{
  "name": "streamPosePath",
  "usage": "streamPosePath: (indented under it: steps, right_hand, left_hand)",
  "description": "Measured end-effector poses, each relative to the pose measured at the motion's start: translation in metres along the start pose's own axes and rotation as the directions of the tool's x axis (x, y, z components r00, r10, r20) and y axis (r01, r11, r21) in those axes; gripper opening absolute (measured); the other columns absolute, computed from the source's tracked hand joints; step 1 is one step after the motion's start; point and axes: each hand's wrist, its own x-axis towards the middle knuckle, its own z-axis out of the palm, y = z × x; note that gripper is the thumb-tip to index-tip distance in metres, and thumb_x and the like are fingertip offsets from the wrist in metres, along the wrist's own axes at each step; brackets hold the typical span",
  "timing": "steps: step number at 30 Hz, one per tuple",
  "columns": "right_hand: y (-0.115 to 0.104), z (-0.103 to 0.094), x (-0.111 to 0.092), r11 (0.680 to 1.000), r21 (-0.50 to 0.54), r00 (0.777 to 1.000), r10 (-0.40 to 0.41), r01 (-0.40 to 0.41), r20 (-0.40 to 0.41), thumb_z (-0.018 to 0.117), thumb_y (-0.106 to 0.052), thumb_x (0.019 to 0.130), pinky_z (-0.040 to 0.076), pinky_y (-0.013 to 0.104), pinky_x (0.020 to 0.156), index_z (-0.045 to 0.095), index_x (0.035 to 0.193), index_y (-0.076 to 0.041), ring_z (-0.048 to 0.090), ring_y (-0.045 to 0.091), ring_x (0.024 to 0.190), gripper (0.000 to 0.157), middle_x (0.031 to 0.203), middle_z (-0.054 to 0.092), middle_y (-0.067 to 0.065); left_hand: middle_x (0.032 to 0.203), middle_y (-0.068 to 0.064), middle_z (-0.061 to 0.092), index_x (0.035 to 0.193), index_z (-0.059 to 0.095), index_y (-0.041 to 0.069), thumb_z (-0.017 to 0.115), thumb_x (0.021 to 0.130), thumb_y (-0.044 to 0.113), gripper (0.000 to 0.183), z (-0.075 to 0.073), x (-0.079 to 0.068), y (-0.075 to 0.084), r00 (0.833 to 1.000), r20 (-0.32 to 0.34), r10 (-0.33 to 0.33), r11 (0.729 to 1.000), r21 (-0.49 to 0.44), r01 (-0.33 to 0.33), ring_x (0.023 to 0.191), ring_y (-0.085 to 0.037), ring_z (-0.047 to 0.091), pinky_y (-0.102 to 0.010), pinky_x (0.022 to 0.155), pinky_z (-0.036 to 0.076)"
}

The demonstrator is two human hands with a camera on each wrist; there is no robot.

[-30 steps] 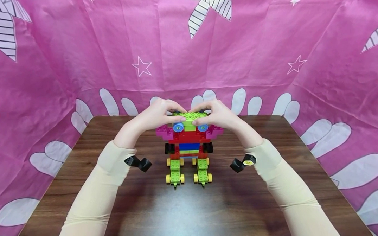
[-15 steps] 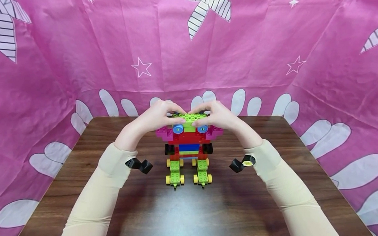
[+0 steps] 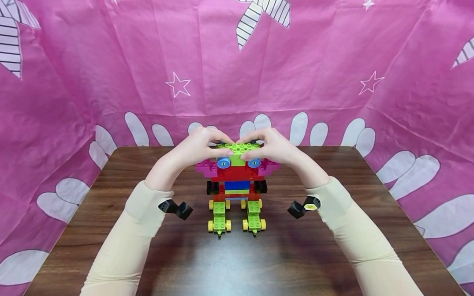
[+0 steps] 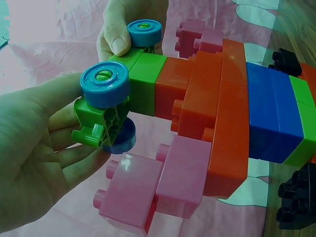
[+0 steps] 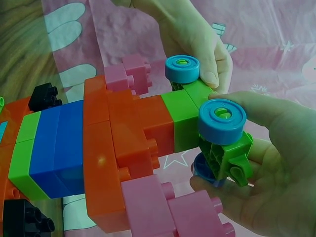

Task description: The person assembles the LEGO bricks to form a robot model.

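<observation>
A building-block figure stands upright on the wooden table. Its top is a green wheeled base [image 3: 242, 148] with blue wheels [image 4: 104, 85], on green, red [image 3: 236, 172] and blue bricks [image 3: 237, 186]. Stepped pink bricks [image 3: 208, 168] stick out at both sides, with black bricks [image 3: 212, 187] lower down. My left hand [image 3: 199, 146] grips the green base's left end, thumb in front and fingers over the back. My right hand [image 3: 274, 144] grips the right end the same way; in the right wrist view its fingers curl behind a blue wheel [image 5: 222, 123]. Both thumbs nearly meet in front.
Two green wheeled bases with yellow wheels form the feet [image 3: 219, 219]. The dark wood table [image 3: 238, 276] spreads around them. A pink patterned cloth [image 3: 226, 86] encloses the back and sides. Black camera mounts [image 3: 176, 209] jut inward from both wrists.
Both hands and the green wheeled base sit very slightly lower in the head view than a second ago. The grip is the same, and the feet have stayed in place.
</observation>
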Motion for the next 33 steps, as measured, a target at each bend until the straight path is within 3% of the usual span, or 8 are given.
streamPosePath:
  steps: [20, 33]
  right_hand:
    - [-0.0025, 0.0013, -0.0013, 0.999, -0.041, 1.0, 0.025, -0.025, -0.015, 0.077, -0.025, 0.082, 0.052, 0.038, 0.083, 0.071, 0.117, -0.012, 0.059, 0.018, 0.103, 0.038, 0.11, 0.07, 0.004]
    - [-0.0033, 0.0002, -0.001, 0.999, -0.051, 1.0, -0.005, 0.005, -0.009, 0.076, -0.026, 0.082, 0.052, 0.037, 0.081, 0.07, 0.117, -0.013, 0.058, 0.018, 0.102, 0.038, 0.109, 0.07, 0.003]
  left_hand:
    - [0.101, -0.006, 0.071, 0.107, 0.073, 0.006, 0.074, 0.085, 0.02, 0.026, 0.0019, -0.0003, -0.0014, 0.999, -0.034, 0.043, 0.999, 0.005, -0.043, 0.095, -0.017, 0.062, -0.035, 0.084, 0.054]
    - [0.106, -0.005, 0.069, 0.11, 0.072, 0.008, 0.073, 0.086, 0.021, 0.028, -0.0002, -0.0015, -0.0023, 1.0, -0.007, 0.03, 1.0, -0.009, -0.03, 0.1, -0.018, 0.058, -0.037, 0.087, 0.053]
